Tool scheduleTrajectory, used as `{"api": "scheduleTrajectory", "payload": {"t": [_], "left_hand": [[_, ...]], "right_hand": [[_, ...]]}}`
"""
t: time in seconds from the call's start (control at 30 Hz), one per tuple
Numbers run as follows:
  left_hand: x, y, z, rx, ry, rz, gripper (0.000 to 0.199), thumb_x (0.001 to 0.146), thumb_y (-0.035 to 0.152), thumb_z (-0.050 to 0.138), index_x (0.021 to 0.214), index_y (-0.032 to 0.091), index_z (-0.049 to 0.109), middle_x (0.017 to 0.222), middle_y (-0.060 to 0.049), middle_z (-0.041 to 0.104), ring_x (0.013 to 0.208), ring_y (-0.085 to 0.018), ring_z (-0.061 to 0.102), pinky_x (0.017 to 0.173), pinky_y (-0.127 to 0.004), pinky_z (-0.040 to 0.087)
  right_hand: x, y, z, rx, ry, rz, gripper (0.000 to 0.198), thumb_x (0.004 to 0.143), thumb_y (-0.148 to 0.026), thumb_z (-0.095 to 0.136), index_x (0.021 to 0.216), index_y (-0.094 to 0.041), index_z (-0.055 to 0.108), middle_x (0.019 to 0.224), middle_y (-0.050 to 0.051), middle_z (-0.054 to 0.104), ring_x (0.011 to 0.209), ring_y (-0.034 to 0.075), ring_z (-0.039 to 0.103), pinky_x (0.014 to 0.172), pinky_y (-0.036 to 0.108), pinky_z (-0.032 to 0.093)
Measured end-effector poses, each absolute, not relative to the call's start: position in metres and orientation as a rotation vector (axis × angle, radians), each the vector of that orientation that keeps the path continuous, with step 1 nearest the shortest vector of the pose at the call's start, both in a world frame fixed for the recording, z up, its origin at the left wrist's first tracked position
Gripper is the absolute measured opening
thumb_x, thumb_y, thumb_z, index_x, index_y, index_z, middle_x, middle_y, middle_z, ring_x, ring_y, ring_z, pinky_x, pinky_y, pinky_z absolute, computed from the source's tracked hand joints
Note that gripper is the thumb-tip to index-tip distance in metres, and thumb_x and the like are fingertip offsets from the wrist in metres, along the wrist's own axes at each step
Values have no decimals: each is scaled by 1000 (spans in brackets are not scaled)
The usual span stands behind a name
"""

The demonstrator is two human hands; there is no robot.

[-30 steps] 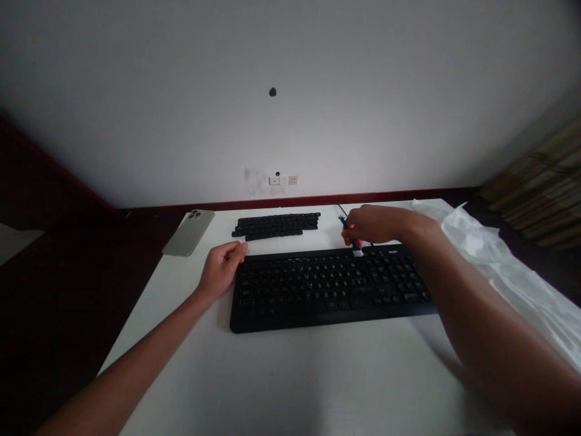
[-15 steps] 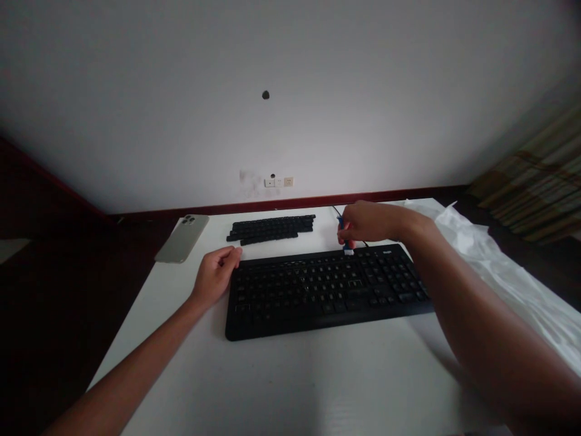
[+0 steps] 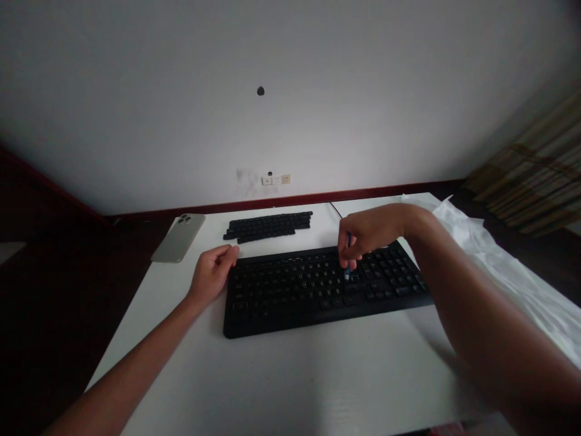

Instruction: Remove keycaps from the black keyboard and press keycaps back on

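Head view: a black keyboard point(image 3: 318, 287) lies across the middle of the white table point(image 3: 290, 375), its long side roughly parallel to the near edge. The right hand point(image 3: 370, 233) hangs over the keyboard's right-centre part, its grip closed on a small blue brush point(image 3: 347, 257) held nearly upright; the pale tip touches the keys just left of the number block. The left hand point(image 3: 212, 275) rests on the table against the keyboard's far left corner, fingers loosely curled, thumb at the keyboard's edge; its grip holds nothing.

Behind the keyboard, near the far edge, loose keycaps point(image 3: 267, 226) lie in neat rows, apart from the keyboard. A phone point(image 3: 178, 238) lies face down at the far left corner, partly over the table's edge. A thin cable point(image 3: 336, 210) runs from behind the right hand toward the far edge. White plastic sheet point(image 3: 494, 266) is crumpled along the right edge, beside the right forearm.
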State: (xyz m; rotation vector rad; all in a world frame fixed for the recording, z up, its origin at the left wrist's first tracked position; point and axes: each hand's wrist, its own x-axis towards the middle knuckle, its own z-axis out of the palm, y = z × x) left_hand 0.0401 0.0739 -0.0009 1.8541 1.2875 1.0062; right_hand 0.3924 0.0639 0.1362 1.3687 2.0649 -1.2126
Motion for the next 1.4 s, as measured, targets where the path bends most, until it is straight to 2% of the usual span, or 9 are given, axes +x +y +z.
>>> {"api": "scheduleTrajectory", "payload": {"t": [0.13,0.33,0.47,0.67,0.87,1.03,1.17,1.33,1.4], "left_hand": [[40,74,-2,1849,1270,1014,44,96,45,53,61,18,49,54,4,40,53,-11,38,53,-25,29],[40,73,-1,1838,1280,1009,45,96,45,54,60,18,49,53,4,39,52,-11,37,53,-25,29],[40,73,0,1845,1280,999,45,96,46,54,61,18,49,54,4,39,52,-11,37,54,-25,29],[40,73,-2,1823,1271,1011,45,96,45,54,61,18,49,53,4,38,52,-10,36,53,-26,29],[40,72,-1,1826,1285,1007,44,96,45,54,62,18,49,54,5,38,52,-10,36,53,-25,29],[41,72,0,1824,1287,1005,43,95,43,54,61,18,49,52,5,38,51,-10,35,51,-25,28],[41,73,-1,1819,1286,1016,43,95,43,55,60,18,49,52,5,38,51,-9,35,52,-25,28],[40,74,-2,1833,1278,1016,43,96,44,54,62,18,50,53,5,39,51,-10,36,52,-26,29],[39,73,-1,1842,1274,1013,43,96,44,54,62,18,50,54,4,40,51,-10,36,53,-26,29]], "right_hand": [[397,64,138,1537,2014,-1047,17,72,-30,69,82,-23,81,80,5,79,80,26,72,69,35,52],[393,58,144,1378,2116,-1188,19,77,-27,66,87,-22,82,86,4,80,85,24,73,77,36,53],[393,58,143,1537,1965,-1024,20,75,-23,65,87,-21,81,85,5,80,82,25,72,69,34,53],[390,55,143,1473,2006,-1113,24,75,-21,64,91,-21,82,87,6,80,77,22,71,61,30,51],[383,51,147,1221,2069,-1239,29,77,-27,65,100,-18,81,89,6,79,80,21,71,66,29,50],[380,48,142,1388,1938,-1086,27,74,-27,68,93,-13,81,82,8,78,71,20,68,60,28,49],[378,46,137,1205,1947,-1252,27,73,-30,70,93,-14,81,82,6,78,69,18,68,61,28,50],[378,44,140,1447,1908,-1042,23,76,-25,66,88,-12,80,78,9,77,66,19,67,60,29,50],[374,41,141,1383,1926,-1083,22,76,-25,67,89,-13,81,78,8,77,67,19,68,60,29,50]]}}
